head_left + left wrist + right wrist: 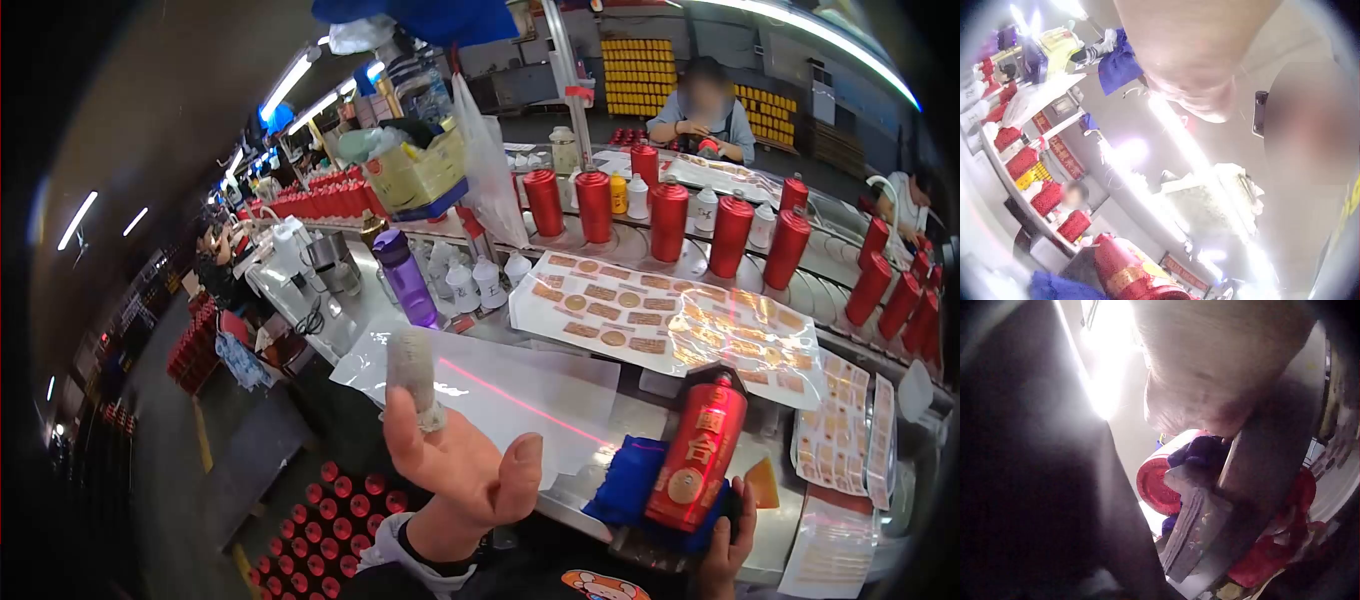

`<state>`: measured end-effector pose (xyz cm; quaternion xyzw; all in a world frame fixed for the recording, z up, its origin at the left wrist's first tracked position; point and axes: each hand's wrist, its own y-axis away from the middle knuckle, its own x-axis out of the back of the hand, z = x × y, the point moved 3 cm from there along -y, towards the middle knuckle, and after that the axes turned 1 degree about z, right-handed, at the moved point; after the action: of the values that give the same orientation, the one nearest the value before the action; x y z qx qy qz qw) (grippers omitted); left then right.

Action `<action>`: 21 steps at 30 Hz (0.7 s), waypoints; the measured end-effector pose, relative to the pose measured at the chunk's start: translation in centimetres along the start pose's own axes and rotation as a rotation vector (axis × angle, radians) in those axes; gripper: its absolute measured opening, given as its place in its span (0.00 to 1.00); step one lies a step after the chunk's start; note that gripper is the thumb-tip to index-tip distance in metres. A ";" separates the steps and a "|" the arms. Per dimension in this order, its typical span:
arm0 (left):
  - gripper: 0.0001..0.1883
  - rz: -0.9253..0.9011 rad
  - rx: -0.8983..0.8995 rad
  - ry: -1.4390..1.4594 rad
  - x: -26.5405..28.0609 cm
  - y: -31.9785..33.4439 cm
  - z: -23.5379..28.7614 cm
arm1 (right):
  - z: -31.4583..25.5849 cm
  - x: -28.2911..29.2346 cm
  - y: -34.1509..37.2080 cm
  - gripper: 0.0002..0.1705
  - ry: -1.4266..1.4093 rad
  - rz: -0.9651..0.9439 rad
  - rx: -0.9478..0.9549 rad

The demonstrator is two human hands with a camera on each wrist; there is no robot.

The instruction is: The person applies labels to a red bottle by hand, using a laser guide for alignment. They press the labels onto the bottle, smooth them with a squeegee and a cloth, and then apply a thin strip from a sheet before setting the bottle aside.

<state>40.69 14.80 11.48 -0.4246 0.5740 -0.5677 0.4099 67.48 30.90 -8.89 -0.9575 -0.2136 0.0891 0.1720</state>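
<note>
My left hand (465,465) is raised with the palm up, fingers and thumb apart, over the front of the table. A whitish wrap (411,370) covers one or more of its fingers. To the right, a red bottle (695,455) with gold characters lies tilted on a blue cloth (628,480), its dark cap end pointing away. Beside the bottle's lower end, my right hand (732,545) rests against the cloth's edge with its fingers extended. The right wrist view shows the round red base (1159,486) of a bottle and dark blue cloth (1200,453) below the hand.
Sticker sheets (660,320) and a white sheet (520,390) lie across the table. An orange piece (763,484) is right of the bottle. Beyond stand a purple bottle (404,280), small white bottles and a row of red bottles (668,222). A person (700,115) works opposite.
</note>
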 end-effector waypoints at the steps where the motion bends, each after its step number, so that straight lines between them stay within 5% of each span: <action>1: 0.49 0.005 0.010 -0.007 0.0 0.3 -0.8 | 0.0 0.0 0.0 0.33 0.056 -0.020 -0.011; 4: 0.49 -0.086 0.233 -0.099 -0.1 2.0 -2.5 | -1.1 -0.4 -0.2 0.31 0.129 -0.054 -0.030; 5: 0.48 -0.076 0.457 -0.086 -0.7 4.1 -2.9 | -1.1 -0.5 -0.4 0.31 0.104 -0.063 -0.040; 10: 0.47 0.003 0.942 0.431 -2.0 6.6 -3.2 | -0.9 -0.7 -0.5 0.30 0.111 -0.077 0.015; 21: 0.43 -0.222 0.935 0.252 -1.5 9.2 -0.6 | -0.5 -0.5 -0.3 0.30 0.133 -0.054 0.029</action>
<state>40.39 16.31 2.31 -0.1818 0.2546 -0.8515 0.4208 67.04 30.76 -8.25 -0.9526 -0.2263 0.0238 0.2019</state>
